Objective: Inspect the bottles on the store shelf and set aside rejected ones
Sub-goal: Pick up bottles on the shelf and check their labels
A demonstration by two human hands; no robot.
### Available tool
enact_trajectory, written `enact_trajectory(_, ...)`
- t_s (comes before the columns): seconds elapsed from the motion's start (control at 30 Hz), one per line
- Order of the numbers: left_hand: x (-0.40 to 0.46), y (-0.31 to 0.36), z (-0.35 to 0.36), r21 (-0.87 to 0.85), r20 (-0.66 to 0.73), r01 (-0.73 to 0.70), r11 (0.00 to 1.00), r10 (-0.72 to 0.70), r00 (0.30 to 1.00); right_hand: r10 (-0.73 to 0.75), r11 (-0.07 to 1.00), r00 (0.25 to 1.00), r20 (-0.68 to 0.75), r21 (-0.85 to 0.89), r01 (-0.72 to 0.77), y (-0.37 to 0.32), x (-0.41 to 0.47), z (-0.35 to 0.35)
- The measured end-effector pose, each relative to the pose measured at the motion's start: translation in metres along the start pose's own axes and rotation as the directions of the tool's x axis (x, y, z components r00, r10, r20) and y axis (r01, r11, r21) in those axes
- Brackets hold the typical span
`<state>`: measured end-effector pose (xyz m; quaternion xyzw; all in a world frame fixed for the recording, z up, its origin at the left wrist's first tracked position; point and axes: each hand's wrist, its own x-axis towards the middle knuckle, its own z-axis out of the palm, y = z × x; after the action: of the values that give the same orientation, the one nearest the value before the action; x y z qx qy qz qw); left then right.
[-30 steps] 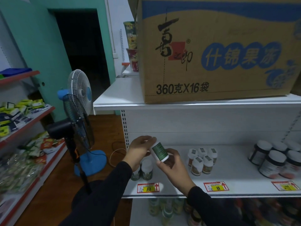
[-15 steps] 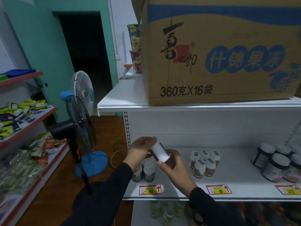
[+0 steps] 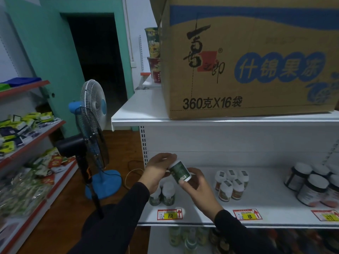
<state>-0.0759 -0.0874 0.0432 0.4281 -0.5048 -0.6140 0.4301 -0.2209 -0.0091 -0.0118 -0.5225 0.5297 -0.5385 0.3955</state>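
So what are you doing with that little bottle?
A person stands at a white store shelf and holds one small green-labelled bottle tilted in front of it. The left hand grips the cap end and the right hand holds the bottom end, so the label faces up for a look. Two matching bottles stand on the shelf just below the hands, above the 168 price tag. More small bottles and dark jars stand further right.

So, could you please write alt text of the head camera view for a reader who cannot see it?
Both hands hold a small green-labelled bottle tilted above a white store shelf: left hand at its cap, right hand at its base. More bottles stand on the shelf, under a large cardboard box.
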Motion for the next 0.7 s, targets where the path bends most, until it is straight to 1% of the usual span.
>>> enact_trajectory(0.13, -0.0005, 0.0048, 0.0011, -0.014, 0.032, 0.005, 1.000, -0.005, 0.999, 0.055, 0.984, 0.998, -0.011, 0.169, -0.052, 0.0029, 0.0013, 0.0023)
enact_trajectory(0.17, -0.0004, 0.0055, 0.0011, -0.012, 0.032, 0.001, 1.000, -0.001, 0.999, 0.067, 0.981, 0.998, -0.007, 0.183, -0.064, 0.0033, 0.0016, 0.0026)
enact_trajectory(0.43, -0.0022, 0.0048, -0.0005, -0.013, -0.010, -0.017, 1.000, 0.017, 1.000, 0.051, 0.993, 0.999, 0.014, 0.103, -0.052, 0.0023, 0.0011, 0.0037)
enact_trajectory(0.7, -0.0029, 0.0029, -0.0031, 0.120, 0.014, 0.018, 0.993, -0.020, 1.000, 0.096, 0.984, 0.995, -0.008, 0.154, -0.093, -0.0001, -0.0016, 0.0056)
